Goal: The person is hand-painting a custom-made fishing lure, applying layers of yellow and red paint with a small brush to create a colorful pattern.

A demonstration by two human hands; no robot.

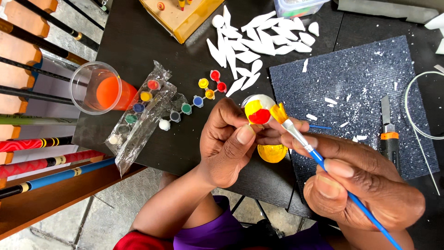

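One brush (319,159), one cup (95,88), one knife (388,134), two hands (229,141).

- The left hand (229,141) covers the lower part of the small painted ball (259,110), so the full ball cannot be seen.
- The blue brush (323,164) runs off the bottom edge, and the right hand (360,180) hides part of its handle.
- The yellow box (182,16) is cut off at the top edge.
- So is the clear tub (298,7).
- The white wire (416,115) leaves at the right edge.
- The plastic wrap (138,125) blurs the paint pots under it.
- A yellow thing (273,153) peeks out below the fingers; what it is cannot be told.
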